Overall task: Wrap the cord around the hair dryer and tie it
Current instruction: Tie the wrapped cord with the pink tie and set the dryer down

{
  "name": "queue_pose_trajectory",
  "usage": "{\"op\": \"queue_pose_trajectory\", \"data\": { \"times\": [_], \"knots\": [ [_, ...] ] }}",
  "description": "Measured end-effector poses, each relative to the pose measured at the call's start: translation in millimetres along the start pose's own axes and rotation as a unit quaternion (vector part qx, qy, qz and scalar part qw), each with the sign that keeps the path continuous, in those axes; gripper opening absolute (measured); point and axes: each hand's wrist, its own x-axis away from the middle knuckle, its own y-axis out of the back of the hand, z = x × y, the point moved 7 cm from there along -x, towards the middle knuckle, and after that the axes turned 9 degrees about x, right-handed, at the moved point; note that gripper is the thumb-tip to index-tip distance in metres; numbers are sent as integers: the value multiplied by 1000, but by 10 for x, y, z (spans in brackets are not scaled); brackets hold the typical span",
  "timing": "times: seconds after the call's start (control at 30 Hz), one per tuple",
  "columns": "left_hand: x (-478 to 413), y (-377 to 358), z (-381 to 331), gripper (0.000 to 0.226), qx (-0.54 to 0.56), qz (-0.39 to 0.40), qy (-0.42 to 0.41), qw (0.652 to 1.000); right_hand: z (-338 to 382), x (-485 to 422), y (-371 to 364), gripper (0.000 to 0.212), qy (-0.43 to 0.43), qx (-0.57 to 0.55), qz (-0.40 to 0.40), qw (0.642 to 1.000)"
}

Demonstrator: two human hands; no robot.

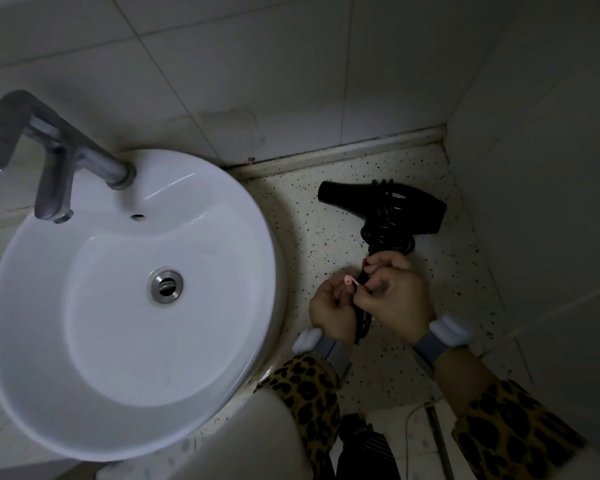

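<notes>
Lying on the speckled counter (326,237) right of the sink (49,341), the dryer (409,206) has cord (387,233) coiled around its handle. Both hands meet just below it: the left hand (331,313) is closed on the bunched cord end, while the right hand (395,296) pinches a small pink tie (350,280).

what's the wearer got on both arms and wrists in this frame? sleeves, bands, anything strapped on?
Both arms wear leopard-print sleeves, tan with black spots, pushed back from the wrists: left sleeve, right sleeve. Each wrist carries a grey fabric strap with a rounded white plastic module on it: left wrist module, right wrist module. The left hand and right hand are bare, with no gloves or rings visible.
</notes>
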Motion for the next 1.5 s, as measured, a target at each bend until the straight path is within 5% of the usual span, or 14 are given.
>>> {"op": "queue_pose_trajectory", "data": {
  "times": [0.2,1.5],
  "knots": [
    [-29,17,24,6,11,-22,-13,1000,79,4,19,26,18,27,-2,999],
    [-97,29,126,11,61,-23,-39,997,201,-54,1,27,2,104,36,994]
  ]
}}
